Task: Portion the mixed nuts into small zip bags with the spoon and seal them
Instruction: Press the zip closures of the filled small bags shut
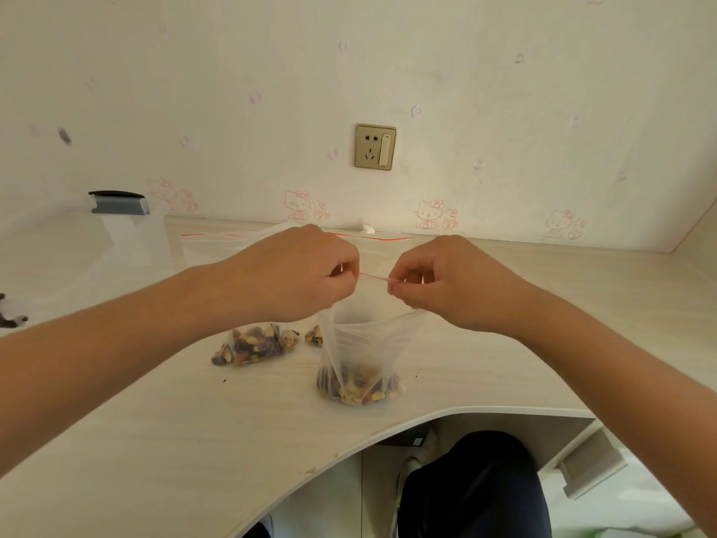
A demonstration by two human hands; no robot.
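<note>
A small clear zip bag (364, 343) stands upright on the pale wooden table (155, 421), with mixed nuts (359, 386) heaped at its bottom. My left hand (295, 273) pinches the left end of its red zip strip and my right hand (446, 281) pinches the right end, the strip stretched between them. A filled bag of nuts (256, 343) lies on the table behind and to the left. Part of another nut bag (313, 336) peeks out behind the held one. No spoon is in view.
Empty clear zip bags with red strips (217, 242) lie flat at the back of the table by the wall. A grey holder (118, 203) sits back left. A wall socket (374, 146) is above. The table's curved front edge runs below my arms.
</note>
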